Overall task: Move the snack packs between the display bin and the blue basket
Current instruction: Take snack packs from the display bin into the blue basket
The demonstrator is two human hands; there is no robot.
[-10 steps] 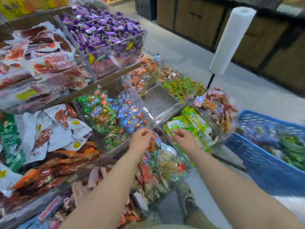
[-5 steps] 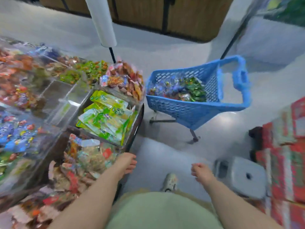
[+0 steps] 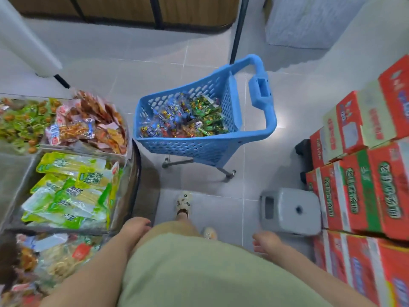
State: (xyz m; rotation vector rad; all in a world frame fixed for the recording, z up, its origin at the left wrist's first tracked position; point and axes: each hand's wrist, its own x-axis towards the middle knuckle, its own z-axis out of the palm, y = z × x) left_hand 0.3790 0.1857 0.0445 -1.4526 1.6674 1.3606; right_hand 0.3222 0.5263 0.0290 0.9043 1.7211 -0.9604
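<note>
**Head view.** Left hand (image 3: 135,227) and right hand (image 3: 265,240) hang beside the hips, fingers loosely curled, with nothing in either. Snack packs (image 3: 181,120) lie heaped in the blue basket (image 3: 199,149), which stands on the floor just beyond the display bins (image 3: 15,169) at left. Judged step: between transfers, 0 packs in hand. The next move probably calls for reaching forward into the basket and gripping a handful.
</note>
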